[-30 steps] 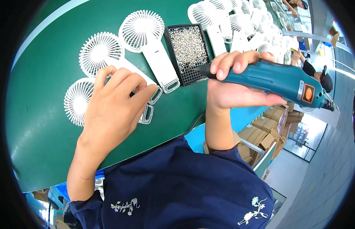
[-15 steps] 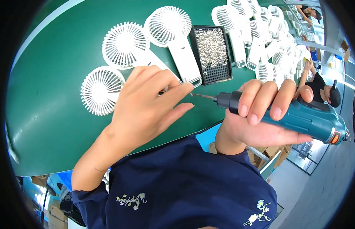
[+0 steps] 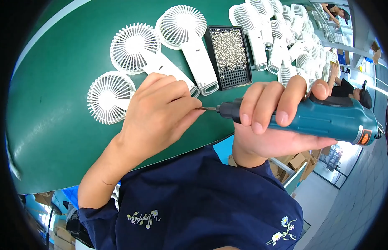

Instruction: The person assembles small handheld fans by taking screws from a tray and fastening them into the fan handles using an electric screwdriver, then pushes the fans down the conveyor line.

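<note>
My right hand (image 3: 281,121) is wrapped round a teal electric screwdriver (image 3: 327,118), held level above the table with its nose pointing left. Its thin metal bit (image 3: 208,108) reaches the fingertips of my left hand (image 3: 158,116). There the left thumb and forefinger are pinched together at the bit's tip; whether a screw sits between them is hidden. Just beyond the left hand lie white handheld fans with round slatted heads: one fan (image 3: 106,98) partly behind the hand, a second fan (image 3: 169,71) above it, and a third fan (image 3: 199,66) beside the tray.
A black tray (image 3: 237,81) with many small silver screws (image 3: 228,48) lies past the screwdriver's nose. More white fans (image 3: 281,31) are heaped at the far right of the green table (image 3: 48,137). At the right edge, co-workers (image 3: 348,89) are at work. Cardboard boxes (image 3: 300,160) stand below the table.
The screwdriver has moved left and slightly up, bringing its bit to the left fingertips. The left thumb and forefinger, apart before, have closed into a pinch at the bit's tip.
</note>
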The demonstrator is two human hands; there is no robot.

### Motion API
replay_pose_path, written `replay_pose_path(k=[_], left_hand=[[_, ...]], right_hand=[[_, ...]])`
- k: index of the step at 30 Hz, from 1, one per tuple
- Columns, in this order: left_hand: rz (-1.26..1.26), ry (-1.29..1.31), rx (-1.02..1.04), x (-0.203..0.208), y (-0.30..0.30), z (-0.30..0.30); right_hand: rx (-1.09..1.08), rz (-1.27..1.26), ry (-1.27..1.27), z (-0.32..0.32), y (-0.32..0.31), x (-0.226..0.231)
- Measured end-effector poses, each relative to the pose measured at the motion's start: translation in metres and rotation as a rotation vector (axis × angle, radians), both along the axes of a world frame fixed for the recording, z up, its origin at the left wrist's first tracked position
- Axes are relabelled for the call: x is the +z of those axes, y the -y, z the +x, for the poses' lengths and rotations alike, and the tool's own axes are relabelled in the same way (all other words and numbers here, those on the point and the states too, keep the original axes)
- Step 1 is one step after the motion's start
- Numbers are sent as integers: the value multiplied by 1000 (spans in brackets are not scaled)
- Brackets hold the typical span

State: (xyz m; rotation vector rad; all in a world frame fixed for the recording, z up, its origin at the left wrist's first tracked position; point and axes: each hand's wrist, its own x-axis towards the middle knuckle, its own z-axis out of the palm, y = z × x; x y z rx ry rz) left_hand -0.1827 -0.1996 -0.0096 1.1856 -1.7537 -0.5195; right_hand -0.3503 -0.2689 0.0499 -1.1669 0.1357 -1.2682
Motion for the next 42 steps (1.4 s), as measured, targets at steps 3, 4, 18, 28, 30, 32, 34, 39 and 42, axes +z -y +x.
replay_pose_path(k=[3,4,18,28,30,32,34,39,42], left_hand=[[-1,0,-8,3,2,2],[-1,-1,-10,4,2,3],[77,291,34,25,5,18],[140,425,42,20,-3,27],[137,415,44,18,-3,27],[135,406,49,19,-1,27],[122,401,54,19,-1,27],[103,414,62,16,0,27],[100,414,62,16,0,26]], right_hand=[[4,-41,41,0,0,2],[2,-41,40,-1,0,3],[102,-151,-73,-1,8,-5],[102,-158,-101,13,1,-22],[105,-145,-115,15,1,-26],[68,-124,-160,15,-1,-26],[80,-151,-136,19,-1,-28],[183,-65,-87,17,-12,-19],[186,-93,-97,17,-9,-19]])
